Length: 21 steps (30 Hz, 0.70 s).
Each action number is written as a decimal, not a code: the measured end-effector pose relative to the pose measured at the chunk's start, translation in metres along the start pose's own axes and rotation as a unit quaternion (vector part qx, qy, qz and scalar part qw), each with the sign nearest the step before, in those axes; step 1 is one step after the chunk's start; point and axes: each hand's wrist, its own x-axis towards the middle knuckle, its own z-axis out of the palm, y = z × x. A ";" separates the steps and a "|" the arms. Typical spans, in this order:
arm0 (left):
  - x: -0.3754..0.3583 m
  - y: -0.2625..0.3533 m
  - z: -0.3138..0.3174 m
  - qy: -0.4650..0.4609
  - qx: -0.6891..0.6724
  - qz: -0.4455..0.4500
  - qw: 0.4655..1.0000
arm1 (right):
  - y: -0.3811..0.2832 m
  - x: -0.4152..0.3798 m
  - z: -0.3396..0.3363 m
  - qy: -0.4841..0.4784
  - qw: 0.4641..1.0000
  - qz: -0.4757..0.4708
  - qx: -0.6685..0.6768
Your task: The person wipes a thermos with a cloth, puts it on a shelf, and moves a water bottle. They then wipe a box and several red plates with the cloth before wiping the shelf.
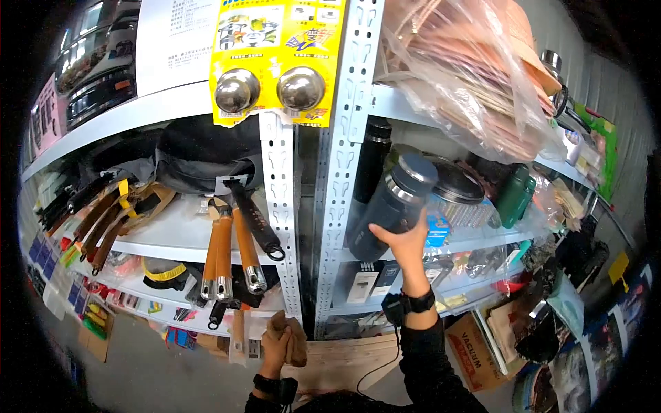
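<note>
A dark blue vacuum flask [401, 193] leans a little to the right on the middle shelf of the right-hand rack. My right hand [406, 248] is closed round its lower right side, thumb across the front and the other fingers mostly hidden. Lower down, in front of the racks, my left hand [275, 344] grips a bunched brown cloth [297, 342]. Just behind the flask stands a taller black flask [374, 155]. To its right are a round dark lid [458, 182], a small blue box [436, 230] and green bottles [514, 196].
Pans with wooden handles [246, 237] jut out from the left rack. Perforated metal posts [342, 165] divide the racks. A plastic-wrapped stack of hats [475, 82] overhangs from the upper right shelf. Small boxes [362, 283] line the shelf below; a cardboard carton [474, 351] stands lower right.
</note>
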 end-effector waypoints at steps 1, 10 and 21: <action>0.002 -0.004 -0.005 -0.007 0.021 -0.056 0.998 | 0.005 0.004 0.005 0.018 0.993 -0.012 -0.120; 0.007 0.010 -0.013 -0.047 -0.148 -0.061 0.986 | 0.033 0.016 0.030 0.011 0.980 0.003 -0.196; -0.011 0.032 0.002 0.030 -0.096 -0.036 0.994 | 0.027 0.035 0.028 -0.037 0.990 -0.015 -0.135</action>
